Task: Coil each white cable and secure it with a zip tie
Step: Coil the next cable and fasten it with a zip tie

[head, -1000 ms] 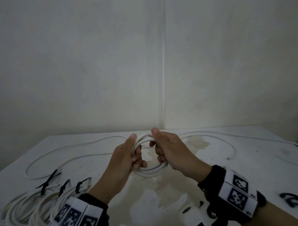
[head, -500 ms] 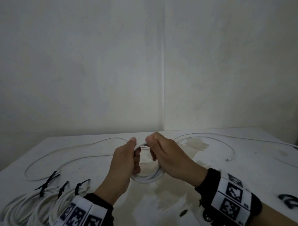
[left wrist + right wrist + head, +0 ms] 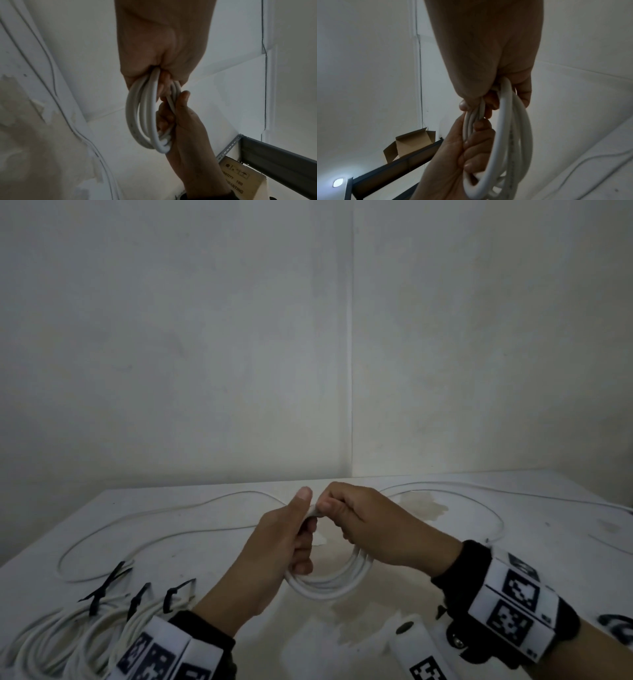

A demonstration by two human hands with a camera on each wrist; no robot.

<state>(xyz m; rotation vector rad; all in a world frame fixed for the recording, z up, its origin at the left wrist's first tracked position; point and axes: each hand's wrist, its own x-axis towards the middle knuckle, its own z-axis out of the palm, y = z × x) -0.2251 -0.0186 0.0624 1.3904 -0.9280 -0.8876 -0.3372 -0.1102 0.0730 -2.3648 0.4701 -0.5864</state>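
A white cable coil (image 3: 329, 585) of several loops hangs between both hands above the table. My left hand (image 3: 291, 539) grips the coil's left side, thumb up. My right hand (image 3: 356, 518) pinches the top of the coil beside the left thumb, fingers curled round the strands. In the left wrist view the coil (image 3: 145, 115) runs from the left hand (image 3: 164, 75) down to the right hand (image 3: 178, 121). In the right wrist view the coil (image 3: 510, 142) is held by the right hand (image 3: 496, 94) and the left hand (image 3: 471, 146). The cable's loose length (image 3: 164, 515) trails over the table.
Finished white coils (image 3: 61, 642) with black zip ties (image 3: 102, 587) lie at the front left of the white table (image 3: 531, 542). Another thin cable (image 3: 479, 505) loops at the back right. A dark object (image 3: 616, 625) sits at the right edge. Walls stand close behind.
Both hands have drawn together at the top of the coil. My right hand has slid left along the loop to meet the left thumb, and the coil looks narrower.
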